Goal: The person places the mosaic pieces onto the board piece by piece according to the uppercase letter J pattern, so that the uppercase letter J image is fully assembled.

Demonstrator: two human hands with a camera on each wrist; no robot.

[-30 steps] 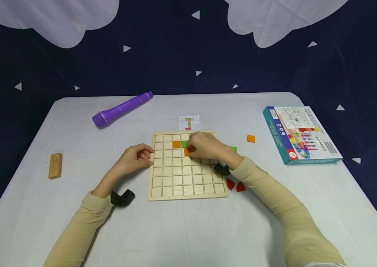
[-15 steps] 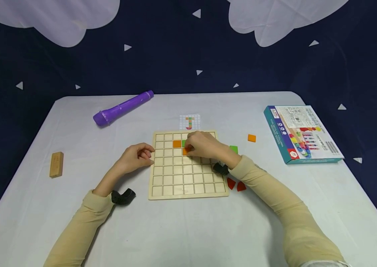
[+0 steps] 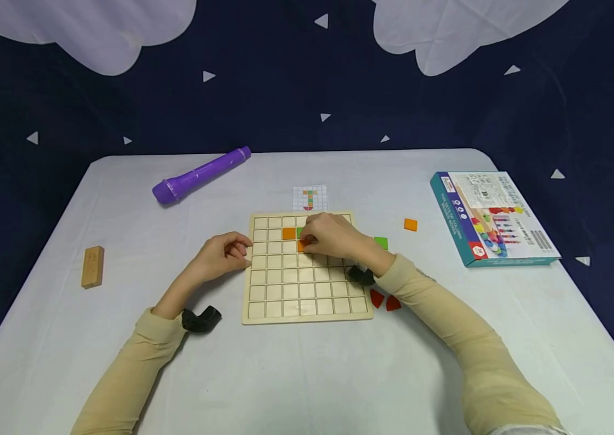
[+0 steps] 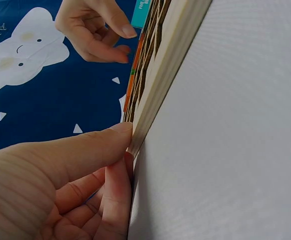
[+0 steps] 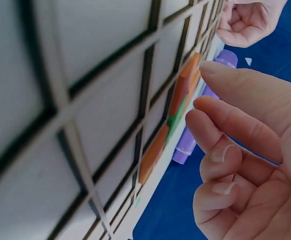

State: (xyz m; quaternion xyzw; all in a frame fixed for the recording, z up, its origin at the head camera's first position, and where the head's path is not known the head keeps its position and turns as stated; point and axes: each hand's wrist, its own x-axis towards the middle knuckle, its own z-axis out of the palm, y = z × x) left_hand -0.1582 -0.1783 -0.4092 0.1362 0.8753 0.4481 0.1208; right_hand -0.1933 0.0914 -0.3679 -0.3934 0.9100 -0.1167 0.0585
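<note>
A square wooden grid board (image 3: 290, 293) lies mid-table. My left hand (image 3: 223, 257) grips its left edge, thumb (image 4: 118, 132) and bent index finger at the rim in the left wrist view. My right hand (image 3: 334, 235) is over the upper part of the board. Its thumb and index finger hold an orange square tile (image 3: 300, 246), which looks slightly raised in the right wrist view. Beyond it are a green tile (image 3: 299, 232), partly covered, and another orange tile (image 3: 288, 234). A printed pattern card (image 3: 310, 198) lies behind the board.
Right of the board lie a green tile (image 3: 381, 243), an orange tile (image 3: 410, 225) and two red pieces, one red piece (image 3: 393, 303) outermost. A box (image 3: 494, 217) sits at right, a purple microphone (image 3: 201, 176) back left, a wooden block (image 3: 92, 267) far left.
Both hands keep nearly the same places. The whole head view shifts very slightly; the tiles and board stay put relative to each other.
</note>
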